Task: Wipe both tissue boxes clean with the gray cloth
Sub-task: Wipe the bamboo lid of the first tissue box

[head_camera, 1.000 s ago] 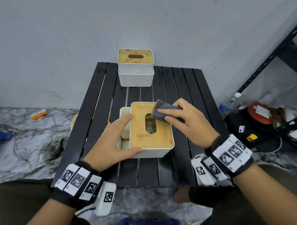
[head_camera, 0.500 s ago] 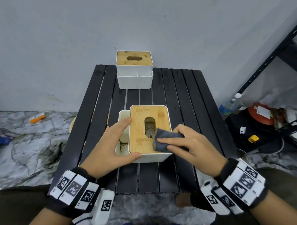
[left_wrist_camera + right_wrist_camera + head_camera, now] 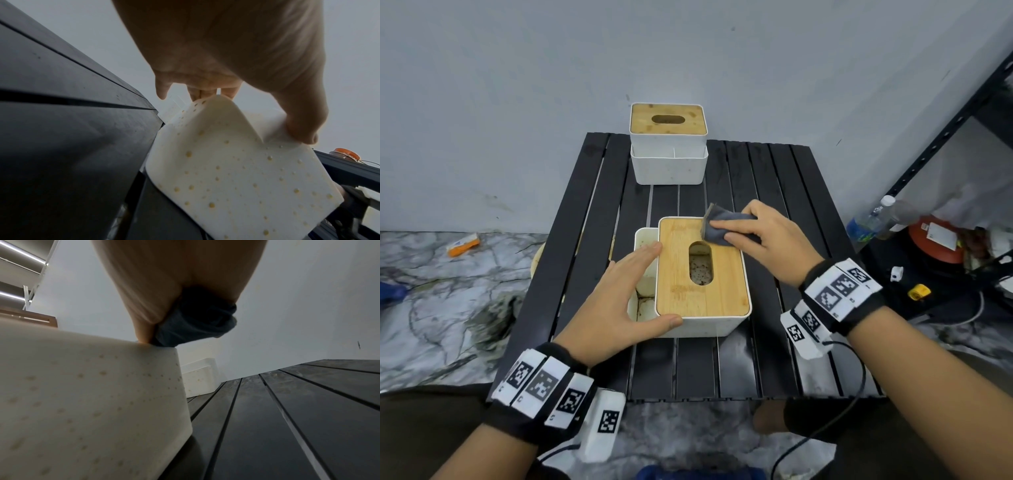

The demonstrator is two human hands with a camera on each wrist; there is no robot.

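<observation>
The near tissue box (image 3: pixel 726 287), white with a bamboo lid and a slot, lies on the black slatted table (image 3: pixel 784 212). My right hand (image 3: pixel 767 240) grips the bunched gray cloth (image 3: pixel 722 228) and presses it on the lid's far right corner. My left hand (image 3: pixel 619 301) braces the box, its straight fingers along the lid's left edge and its thumb on the front wall. The second box (image 3: pixel 667 144) stands at the table's far edge. In the wrist views, the cloth (image 3: pixel 197 324) sits on the box's (image 3: pixel 82 394) rim, and the thumb presses the speckled wall (image 3: pixel 236 178).
A grey wall runs right behind the table. To the right stand a black shelf frame (image 3: pixel 945 137), a plastic bottle (image 3: pixel 873 219) and a red lidded container (image 3: pixel 935 240). A cable (image 3: pixel 856 394) hangs from my right wrist. The floor around is marble-patterned.
My right hand drew the cloth from beside the slot to the lid's near right part, then pushed it to the far right corner. The left hand has kept its hold.
</observation>
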